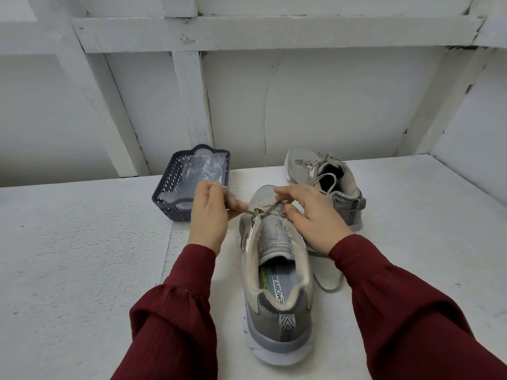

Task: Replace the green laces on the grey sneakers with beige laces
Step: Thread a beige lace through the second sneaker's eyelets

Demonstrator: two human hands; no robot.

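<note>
Grey sneaker (274,242) is shown heel-first on a white painted table (82,242). Its beige lace (263,210) is pinched above the lower eyelets by both hands: one end is gripped by the left hand (211,215), and the crossing strand is nipped by the right hand (310,212). A second sneaker (329,176) is set just behind, and a blue basket (164,198) of clear plastic is placed at left.

a: any print in shot?
b: yes, the insole (277,287) of the near sneaker (275,316). white strip reads "emory foa", ends cut off by the collar. green letters beside it, "cher" at best.
a: and the tongue (274,241)?
b: a mark, too blurred to read.
</note>
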